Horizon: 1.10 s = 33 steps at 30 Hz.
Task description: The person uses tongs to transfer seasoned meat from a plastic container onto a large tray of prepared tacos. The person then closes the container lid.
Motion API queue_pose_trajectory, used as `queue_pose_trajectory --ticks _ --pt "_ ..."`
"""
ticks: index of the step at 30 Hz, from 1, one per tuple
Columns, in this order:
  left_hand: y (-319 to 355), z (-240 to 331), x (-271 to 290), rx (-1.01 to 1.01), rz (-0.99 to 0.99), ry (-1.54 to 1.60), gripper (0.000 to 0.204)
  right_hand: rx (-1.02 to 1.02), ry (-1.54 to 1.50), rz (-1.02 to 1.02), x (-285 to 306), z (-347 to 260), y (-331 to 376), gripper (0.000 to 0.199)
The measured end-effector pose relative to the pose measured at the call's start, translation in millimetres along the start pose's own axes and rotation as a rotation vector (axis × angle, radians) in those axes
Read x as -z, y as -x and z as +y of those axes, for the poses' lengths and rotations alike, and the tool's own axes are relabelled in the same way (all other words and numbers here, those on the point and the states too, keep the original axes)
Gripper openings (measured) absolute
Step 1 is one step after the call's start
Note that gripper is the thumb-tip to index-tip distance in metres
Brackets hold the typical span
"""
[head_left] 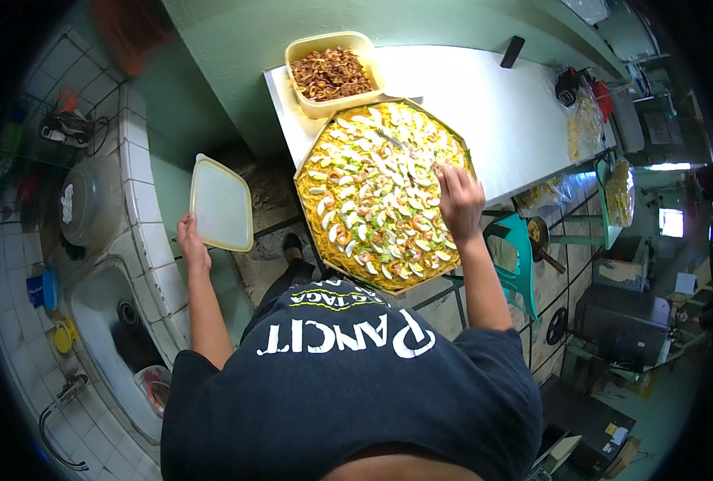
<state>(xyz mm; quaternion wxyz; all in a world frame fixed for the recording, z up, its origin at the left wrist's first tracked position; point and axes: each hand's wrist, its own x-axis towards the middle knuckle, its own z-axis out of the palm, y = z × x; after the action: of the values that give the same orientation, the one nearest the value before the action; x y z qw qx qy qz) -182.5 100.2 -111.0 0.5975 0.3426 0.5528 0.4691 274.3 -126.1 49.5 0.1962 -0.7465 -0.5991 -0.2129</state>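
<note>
My left hand is closed on the edge of a plastic lid with a pale yellow rim, held out to the left above the floor. At the right side of a big octagonal tray of yellow noodles, my right hand hangs with its fingertips drawn together, pointing down at the food. What the fingertips hold, if anything, is too small to make out. Sliced white egg, shrimp and green bits cover the noodles. A greyish utensil seems to lie on the topping near the far side.
Behind the tray, a yellow plastic tub of brown crispy bits stands on the white table. A phone lies at the table's back edge. On the left runs a tiled counter with a sink. A green plastic chair stands at right.
</note>
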Motion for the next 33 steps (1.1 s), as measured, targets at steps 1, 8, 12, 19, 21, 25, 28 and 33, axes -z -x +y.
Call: queue_pose_trajectory --ticks 1,8,12,19,21,25,28,33 --pt "1 2 -1 0.003 0.005 -0.012 0.023 -0.011 0.014 -0.027 11 0 25 0.017" --pt "2 5 -13 0.011 -0.065 -0.049 0.024 -0.049 0.059 -0.206 36 -4 123 0.026" --pt "5 4 -19 -0.015 -0.107 -0.026 0.024 -0.091 0.065 -0.291 40 -3 130 0.027" --pt "12 3 -13 -0.014 -0.078 -0.016 0.024 -0.112 -0.027 -0.303 45 10 114 0.022" --pt "13 3 -9 -0.012 -0.056 -0.007 0.025 -0.073 -0.040 -0.350 42 14 104 0.019" --pt "13 3 3 -0.013 0.000 0.006 0.024 -0.158 -0.095 -0.439 41 19 90 0.016" --pt "13 1 10 -0.005 0.027 0.007 0.024 -0.281 -0.178 -0.505 42 23 80 0.015" --pt "14 0 19 -0.006 0.046 0.024 0.023 -0.365 -0.193 -0.708 34 37 59 0.020"
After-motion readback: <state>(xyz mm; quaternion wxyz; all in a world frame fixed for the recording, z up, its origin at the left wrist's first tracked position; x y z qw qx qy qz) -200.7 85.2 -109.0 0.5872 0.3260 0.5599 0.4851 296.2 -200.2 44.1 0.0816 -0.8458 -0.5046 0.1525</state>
